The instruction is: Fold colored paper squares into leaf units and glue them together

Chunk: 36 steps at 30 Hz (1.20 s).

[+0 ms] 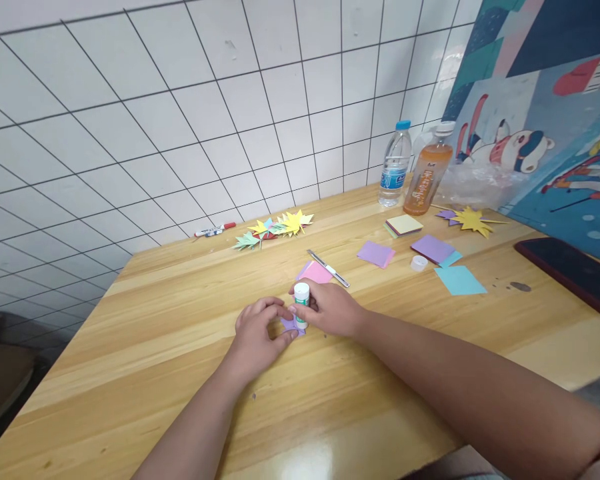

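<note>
Right hand (333, 308) grips the glue stick (302, 302) upright; beside it, the left hand (260, 332), fingers parted, steadies purple paper (289, 325): light, even strokes should serve.

I count two hands (335, 307), one glue stick (301, 293), one knife (329, 269), two bottles (395, 167), one loose cap (419, 263), one phone (573, 273), one desk (180, 313).

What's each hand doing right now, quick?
Left hand: partly open, fingertips steadying the purple paper.
Right hand: closed, holding the glue stick.
</note>
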Each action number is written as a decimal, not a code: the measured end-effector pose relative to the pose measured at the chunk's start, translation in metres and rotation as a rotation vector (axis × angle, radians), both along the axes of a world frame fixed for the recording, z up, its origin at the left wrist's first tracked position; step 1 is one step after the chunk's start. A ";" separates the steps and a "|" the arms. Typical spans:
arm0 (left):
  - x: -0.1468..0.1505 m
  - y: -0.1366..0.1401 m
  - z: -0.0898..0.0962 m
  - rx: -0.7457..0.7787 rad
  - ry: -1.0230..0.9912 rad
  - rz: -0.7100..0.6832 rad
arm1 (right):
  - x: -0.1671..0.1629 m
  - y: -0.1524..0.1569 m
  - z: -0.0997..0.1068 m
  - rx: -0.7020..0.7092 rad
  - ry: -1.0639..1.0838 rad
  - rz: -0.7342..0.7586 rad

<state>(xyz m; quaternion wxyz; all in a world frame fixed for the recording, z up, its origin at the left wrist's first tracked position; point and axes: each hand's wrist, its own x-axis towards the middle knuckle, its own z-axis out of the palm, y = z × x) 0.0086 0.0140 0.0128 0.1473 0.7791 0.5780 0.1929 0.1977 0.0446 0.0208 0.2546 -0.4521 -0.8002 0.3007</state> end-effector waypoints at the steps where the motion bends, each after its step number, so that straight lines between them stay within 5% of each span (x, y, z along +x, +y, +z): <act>1: 0.000 0.000 0.000 -0.005 -0.001 -0.003 | 0.000 0.000 0.000 -0.002 0.000 -0.002; 15: 0.000 0.000 0.000 0.010 0.011 -0.003 | -0.001 0.002 0.000 0.043 -0.045 -0.040; 24: 0.000 -0.001 0.001 -0.003 0.017 0.016 | 0.000 0.004 -0.001 0.042 0.117 -0.148; 30: 0.000 0.000 -0.001 0.020 -0.006 0.021 | -0.001 0.004 -0.001 -0.010 0.355 -0.037; 36: -0.004 0.004 -0.004 0.069 -0.032 0.008 | 0.001 0.001 0.004 0.081 0.291 0.008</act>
